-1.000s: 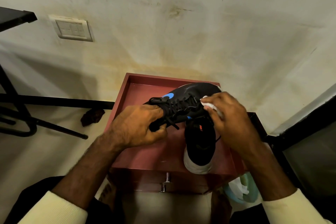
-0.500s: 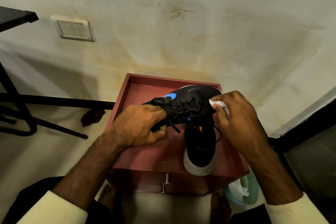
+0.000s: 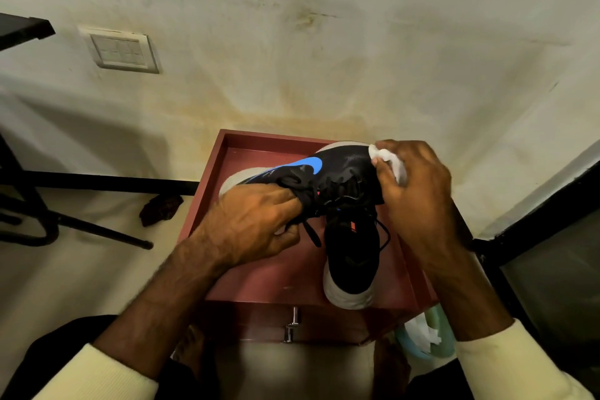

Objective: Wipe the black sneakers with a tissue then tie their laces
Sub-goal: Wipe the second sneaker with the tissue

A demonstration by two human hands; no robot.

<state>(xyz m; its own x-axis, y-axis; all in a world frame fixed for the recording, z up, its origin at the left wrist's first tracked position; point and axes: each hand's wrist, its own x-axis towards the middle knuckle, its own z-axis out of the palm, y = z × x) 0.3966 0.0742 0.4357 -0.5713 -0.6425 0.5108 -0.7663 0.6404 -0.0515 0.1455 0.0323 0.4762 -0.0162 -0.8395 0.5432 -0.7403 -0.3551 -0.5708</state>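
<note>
While the left hand (image 3: 250, 224) grips the raised sneaker (image 3: 341, 166) near its collar, fingers curled tight, the right hand (image 3: 418, 198) pinches a white tissue (image 3: 388, 157) against the toe end. The sneaker is tilted above the red stand (image 3: 224, 172), laces (image 3: 310, 232) dangling loose. The second sneaker (image 3: 352, 256) sits on the stand, just beneath.
</note>
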